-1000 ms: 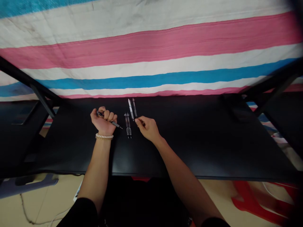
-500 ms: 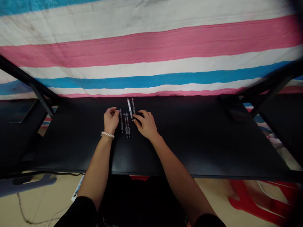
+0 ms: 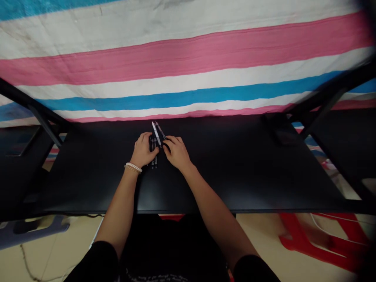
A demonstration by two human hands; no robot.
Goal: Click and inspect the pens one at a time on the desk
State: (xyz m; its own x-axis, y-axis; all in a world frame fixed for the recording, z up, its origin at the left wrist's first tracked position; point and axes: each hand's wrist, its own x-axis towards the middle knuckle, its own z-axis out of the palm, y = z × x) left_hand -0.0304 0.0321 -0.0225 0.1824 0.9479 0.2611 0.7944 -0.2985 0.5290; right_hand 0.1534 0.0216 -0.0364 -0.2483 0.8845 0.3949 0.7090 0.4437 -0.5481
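Observation:
Several dark, part-clear pens (image 3: pixel 154 161) lie side by side on the black table, partly hidden by my left hand (image 3: pixel 143 150). That hand rests over them from the left, its fingers and thumb apart. A white pen (image 3: pixel 156 134) lies slanted just beyond, its lower tip between my two hands. Beside it is a clear-barrelled pen (image 3: pixel 160 130), also slanted, whose lower end meets the fingertips of my right hand (image 3: pixel 178 153). The right hand lies on the table with gently bent fingers and a gap between thumb and forefinger.
A striped pink, white and blue sheet (image 3: pixel 188 62) hangs along the back edge of the black table (image 3: pixel 241 168). Dark slanting metal bars (image 3: pixel 44 121) stand at both sides. A red plastic stool (image 3: pixel 311 243) is on the floor at right, a grey-blue one (image 3: pixel 38 231) at left.
My left hand has spread from a pinch and moved right over the dark pens. The white and clear pens slant more, their lower ends still by my right hand. The view has shifted slightly.

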